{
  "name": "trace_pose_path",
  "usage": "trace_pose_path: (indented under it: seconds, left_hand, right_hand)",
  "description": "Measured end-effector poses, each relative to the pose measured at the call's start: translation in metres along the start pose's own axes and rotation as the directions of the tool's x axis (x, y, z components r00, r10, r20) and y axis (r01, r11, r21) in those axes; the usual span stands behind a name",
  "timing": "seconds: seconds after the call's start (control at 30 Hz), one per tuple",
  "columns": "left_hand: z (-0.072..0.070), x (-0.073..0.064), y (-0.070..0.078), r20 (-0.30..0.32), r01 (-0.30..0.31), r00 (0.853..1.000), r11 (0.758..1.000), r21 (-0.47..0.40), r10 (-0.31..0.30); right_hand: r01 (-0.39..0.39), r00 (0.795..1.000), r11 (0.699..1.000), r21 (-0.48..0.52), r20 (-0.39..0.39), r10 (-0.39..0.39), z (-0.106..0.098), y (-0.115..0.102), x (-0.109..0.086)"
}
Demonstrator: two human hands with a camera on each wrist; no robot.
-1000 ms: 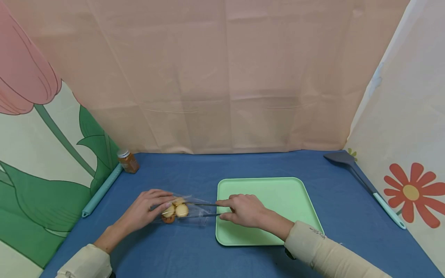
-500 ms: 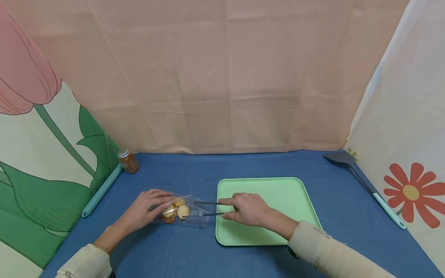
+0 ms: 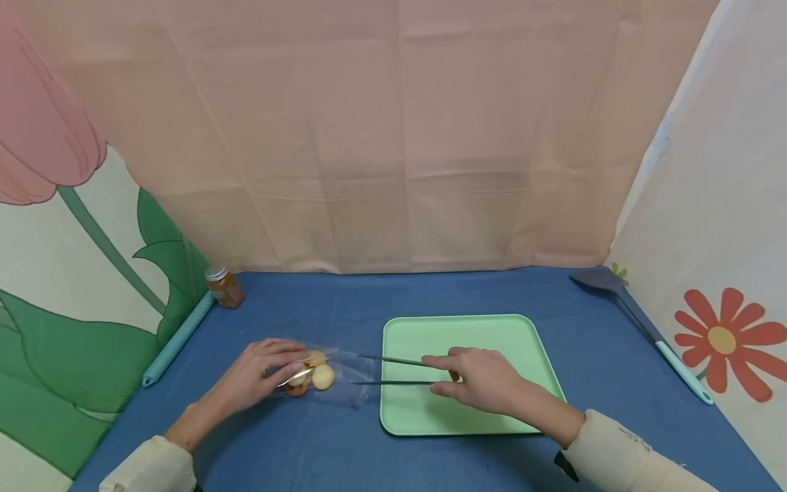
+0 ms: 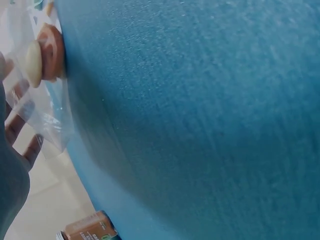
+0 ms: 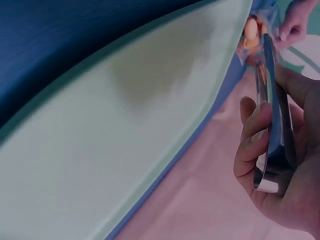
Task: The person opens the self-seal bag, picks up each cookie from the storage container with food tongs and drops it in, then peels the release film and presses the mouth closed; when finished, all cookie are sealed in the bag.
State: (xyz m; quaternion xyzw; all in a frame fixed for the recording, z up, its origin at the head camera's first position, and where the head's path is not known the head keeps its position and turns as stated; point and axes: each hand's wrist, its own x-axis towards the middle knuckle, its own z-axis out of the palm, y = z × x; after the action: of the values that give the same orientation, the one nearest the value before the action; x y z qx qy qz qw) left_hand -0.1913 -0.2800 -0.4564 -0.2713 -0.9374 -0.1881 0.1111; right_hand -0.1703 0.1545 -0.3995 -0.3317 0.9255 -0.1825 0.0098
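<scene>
My left hand (image 3: 253, 372) holds a clear plastic bag (image 3: 353, 391) near its closed-looking left side, thumb and fingers at the film. Several round cookies (image 3: 322, 377), pale yellow and brown, lie inside it close to the fingertips. My right hand (image 3: 486, 381), over the green tray, grips metal tongs (image 5: 281, 132) with fingers on one arm and thumb on the other. Their two arms stand apart with no cookie between them. The tong tips overlap the bag's right end in the head view; whether they are inside it I cannot tell.
A light green tray (image 3: 467, 335) lies right of the bag. At the back left are a brown jar (image 3: 226, 290) with a silver lid and a long teal rod-like item (image 3: 178, 342). A dark spatula (image 3: 624, 301) with a mint handle lies along the right wall.
My right hand has moved right with the tongs, drawing their tips back from the cookies to the bag's right end. The left hand has stayed in place on the bag.
</scene>
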Motion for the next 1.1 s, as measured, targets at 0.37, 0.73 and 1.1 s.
trace_pose_path:
  seconds: [0.37, 0.73, 1.1]
  left_hand:
    - [0.005, 0.000, 0.001, -0.001, 0.008, 1.000, 1.000, -0.005, -0.008]
    - [0.007, 0.000, 0.002, 0.023, 0.000, 1.000, 1.000, -0.010, 0.000]
    - [0.008, 0.000, 0.000, 0.011, 0.014, 1.000, 1.000, -0.012, -0.014]
  right_hand:
    - [-0.078, 0.985, 0.995, -0.067, -0.162, 0.066, -0.028, 0.026, -0.063]
    - [-0.324, 0.933, 0.939, -0.117, -0.203, 0.296, -0.045, 0.046, -0.113]
    - [-0.539, 0.837, 0.842, -0.020, -0.127, 0.532, -0.072, 0.085, -0.144]
